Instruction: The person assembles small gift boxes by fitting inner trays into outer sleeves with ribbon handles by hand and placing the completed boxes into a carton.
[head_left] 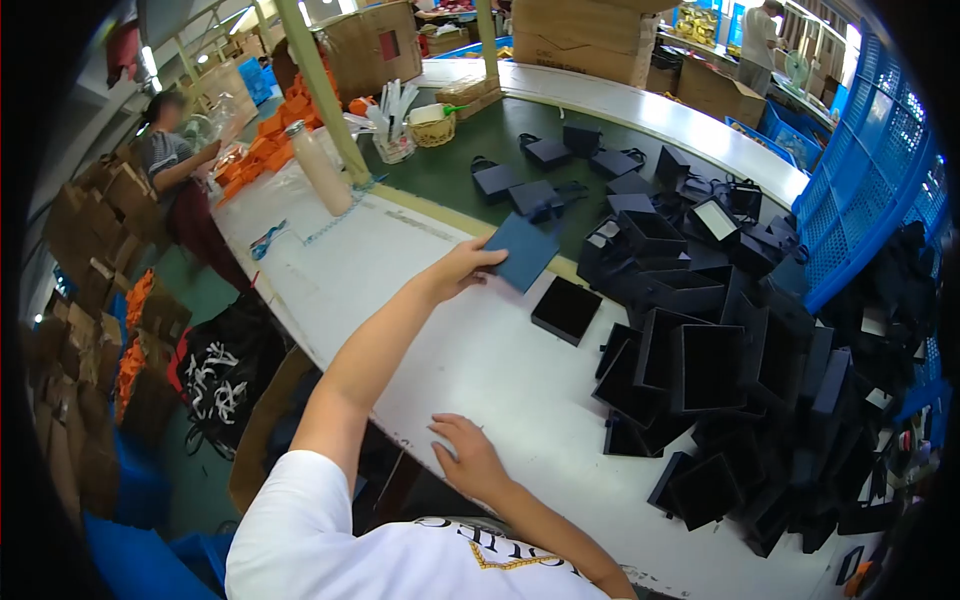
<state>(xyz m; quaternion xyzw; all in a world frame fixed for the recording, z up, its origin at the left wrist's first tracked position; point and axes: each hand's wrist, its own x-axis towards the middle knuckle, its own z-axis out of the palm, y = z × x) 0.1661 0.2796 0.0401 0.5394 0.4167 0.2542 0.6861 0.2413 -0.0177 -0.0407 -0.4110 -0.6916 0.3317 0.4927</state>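
Observation:
My left hand (470, 268) reaches out over the white table and grips a square dark blue box part (522, 252) by its near left corner. Only its flat outer face shows, so I cannot tell whether it is a lid or a base. Just beside it, an open box with a black inside (566, 310) lies on the table. My right hand (472, 455) rests at the table's near edge, fingers apart and holding nothing.
A large pile of dark open boxes (707, 368) fills the right side. Several small boxes with ribbons (537, 197) lie on the green surface (455, 170). A blue plastic crate (860, 170) leans at right. A bottle (318, 170) stands far left, near another person (180, 160).

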